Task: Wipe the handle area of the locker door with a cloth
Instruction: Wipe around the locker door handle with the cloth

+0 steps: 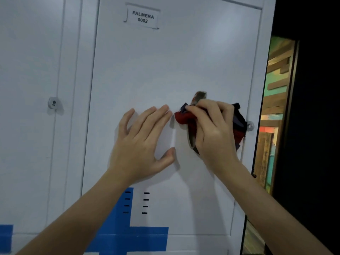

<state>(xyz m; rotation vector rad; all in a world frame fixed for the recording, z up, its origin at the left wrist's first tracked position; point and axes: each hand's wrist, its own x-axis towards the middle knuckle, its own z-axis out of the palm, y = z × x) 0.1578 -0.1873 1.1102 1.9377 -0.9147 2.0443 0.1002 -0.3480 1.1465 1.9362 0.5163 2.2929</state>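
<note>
Wiping under way — right hand (211, 129) grips bunched red-and-navy cloth (185, 117) on recessed metal handle (199, 96); left hand (141, 142), fingers spread, braces white locker door (165, 61). Next: cover handle's lower end.

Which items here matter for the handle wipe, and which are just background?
In the job:
cloth, bunched in right hand
handle
locker door, left hand flat on it

Background:
name label
blue tape
neighbouring locker's lock
vent slots

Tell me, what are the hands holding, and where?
The right hand bunches a crumpled red and dark blue cloth around its middle, against the metal door handle. The left hand holds nothing.
</note>
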